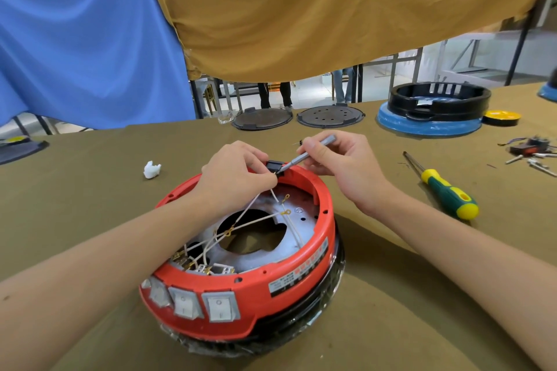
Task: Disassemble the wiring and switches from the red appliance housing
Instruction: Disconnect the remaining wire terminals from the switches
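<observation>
Housing: the red housing (289, 274) sat upside down on the olive cloth-covered table (90, 205), at 6 o'clock from the middle of the view, with a black base ring under it.
Switches: three white rocker switches (193, 304) stood in a row on the near wall of the housing, at about 7 o'clock on its rim.
Wires: thin white wires (256, 220) with brass ring ends ran from the back of the switches across the open inside toward 12 o'clock.
Black part: a small black block (275, 166) sat at the far rim of the housing, at 12 o'clock.
Left hand: the left hand (235, 178) had its fingers curled, pinching the black block and the wire ends just under it.
Right hand: the right hand (340, 166) had its fingers closed round a slim grey screwdriver (313, 150), the tip touching the black block.
Spare tool: a green and yellow screwdriver (446, 193) lay on the table at 3 o'clock from the housing.
Loose parts: a small pile of removed switches and wires (533, 150) lay at 2 o'clock, near the right edge.
Far table: two dark round plates (330, 117) lay at 12 o'clock, and a black ring on a blue base (434, 108) at 1 o'clock.
Scrap: a white crumpled scrap (152, 169) lay at 10 o'clock.
</observation>
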